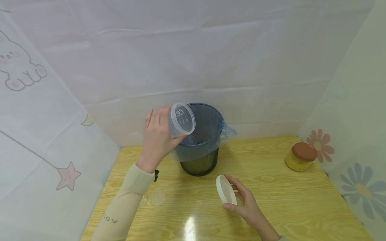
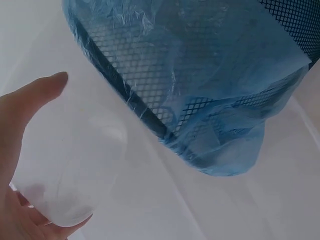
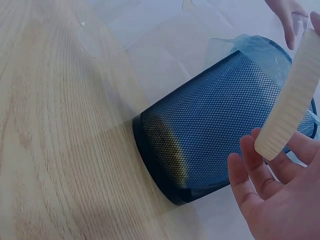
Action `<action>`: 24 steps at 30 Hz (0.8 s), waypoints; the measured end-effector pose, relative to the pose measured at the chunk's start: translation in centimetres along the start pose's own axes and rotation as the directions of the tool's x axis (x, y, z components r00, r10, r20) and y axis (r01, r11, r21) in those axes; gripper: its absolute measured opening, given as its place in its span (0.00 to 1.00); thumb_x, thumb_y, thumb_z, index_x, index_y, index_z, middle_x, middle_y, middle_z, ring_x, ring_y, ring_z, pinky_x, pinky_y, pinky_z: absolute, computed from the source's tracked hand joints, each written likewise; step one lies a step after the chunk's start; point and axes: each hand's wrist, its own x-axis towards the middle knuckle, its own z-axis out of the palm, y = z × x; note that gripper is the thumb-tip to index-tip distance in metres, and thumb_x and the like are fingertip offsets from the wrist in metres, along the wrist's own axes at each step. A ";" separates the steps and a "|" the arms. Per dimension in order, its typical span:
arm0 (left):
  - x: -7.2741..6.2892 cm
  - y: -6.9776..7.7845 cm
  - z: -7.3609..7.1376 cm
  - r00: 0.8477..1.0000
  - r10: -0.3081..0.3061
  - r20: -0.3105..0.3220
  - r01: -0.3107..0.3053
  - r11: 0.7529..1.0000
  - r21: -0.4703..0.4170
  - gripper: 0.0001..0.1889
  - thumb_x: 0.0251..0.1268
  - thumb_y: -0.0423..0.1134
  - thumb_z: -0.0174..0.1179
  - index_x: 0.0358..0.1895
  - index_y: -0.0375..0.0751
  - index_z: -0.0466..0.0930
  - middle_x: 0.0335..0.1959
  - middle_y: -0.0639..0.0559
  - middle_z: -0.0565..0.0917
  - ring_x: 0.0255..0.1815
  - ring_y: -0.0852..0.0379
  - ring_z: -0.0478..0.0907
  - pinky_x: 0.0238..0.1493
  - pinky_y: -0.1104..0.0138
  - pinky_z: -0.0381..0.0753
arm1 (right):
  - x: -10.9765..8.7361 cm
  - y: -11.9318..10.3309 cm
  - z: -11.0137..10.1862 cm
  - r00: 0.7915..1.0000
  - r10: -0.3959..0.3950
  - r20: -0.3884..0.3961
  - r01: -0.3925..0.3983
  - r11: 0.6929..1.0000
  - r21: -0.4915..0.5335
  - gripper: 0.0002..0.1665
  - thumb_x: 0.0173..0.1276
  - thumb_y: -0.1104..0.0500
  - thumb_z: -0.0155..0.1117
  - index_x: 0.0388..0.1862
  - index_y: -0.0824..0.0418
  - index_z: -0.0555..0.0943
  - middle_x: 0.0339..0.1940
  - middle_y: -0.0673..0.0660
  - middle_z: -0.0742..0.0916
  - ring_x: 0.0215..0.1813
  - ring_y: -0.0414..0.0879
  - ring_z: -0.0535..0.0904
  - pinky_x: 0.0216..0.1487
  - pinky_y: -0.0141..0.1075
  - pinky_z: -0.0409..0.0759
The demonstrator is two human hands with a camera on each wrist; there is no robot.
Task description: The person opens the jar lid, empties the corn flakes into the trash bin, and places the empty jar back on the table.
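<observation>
head: left hand point(image 1: 157, 134) grips cup point(image 1: 182, 118), mid-frame, at rim of bin point(image 1: 199, 165); a steady tilt should serve; right hand point(image 1: 245, 205) pinches lid point(image 1: 222, 190), lower centre, best held aside; jar point(image 1: 301, 156), right, only here | left wrist: creased liner point(image 2: 215, 150), upper right, clearest | right wrist: ribbed lid edge, right, unclear in head

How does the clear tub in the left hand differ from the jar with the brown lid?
The tub is tilted in the left hand by the bin, while the jar stands on the table. The jar wears its brown lid; the tub has no lid on. Yellowish contents show in the jar, whereas I can make out none in the tub. Both have see-through walls.
</observation>
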 end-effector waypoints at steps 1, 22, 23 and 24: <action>-0.1 0.0 0.0 1.000 -0.010 -0.017 0.010 1.000 -0.021 0.58 0.38 0.61 0.82 0.70 0.32 0.63 0.60 0.37 0.76 0.59 0.38 0.76 0.75 0.49 0.56 | 0.0 0.0 0.0 1.000 0.000 0.001 0.000 1.000 -0.004 0.47 0.58 0.69 0.71 0.77 0.66 0.65 0.65 0.66 0.77 0.54 0.52 0.76 0.50 0.41 0.82; -5.2 -0.6 -1.6 0.952 -0.258 -0.168 0.208 0.942 -0.263 0.60 0.31 0.57 0.85 0.70 0.31 0.65 0.59 0.38 0.78 0.53 0.36 0.76 0.58 0.46 0.69 | 0.1 -0.1 0.0 1.000 0.001 0.023 -0.001 1.000 -0.004 0.48 0.58 0.69 0.71 0.78 0.66 0.64 0.67 0.67 0.75 0.56 0.55 0.77 0.51 0.41 0.81; -5.5 -0.5 -1.6 0.949 -0.263 -0.173 0.213 0.941 -0.263 0.60 0.30 0.56 0.85 0.70 0.30 0.66 0.59 0.38 0.78 0.52 0.36 0.76 0.56 0.46 0.69 | 0.1 -0.1 0.0 1.000 0.000 0.022 0.000 1.000 -0.005 0.48 0.58 0.69 0.71 0.78 0.66 0.64 0.67 0.67 0.76 0.56 0.55 0.77 0.50 0.41 0.81; -5.8 -0.4 -1.7 0.947 -0.268 -0.176 0.218 0.940 -0.262 0.60 0.30 0.57 0.85 0.69 0.30 0.66 0.58 0.38 0.78 0.51 0.36 0.76 0.55 0.46 0.69 | 0.1 -0.1 0.0 1.000 0.000 0.022 0.001 1.000 -0.005 0.48 0.58 0.69 0.71 0.78 0.66 0.64 0.67 0.67 0.76 0.56 0.55 0.77 0.50 0.41 0.81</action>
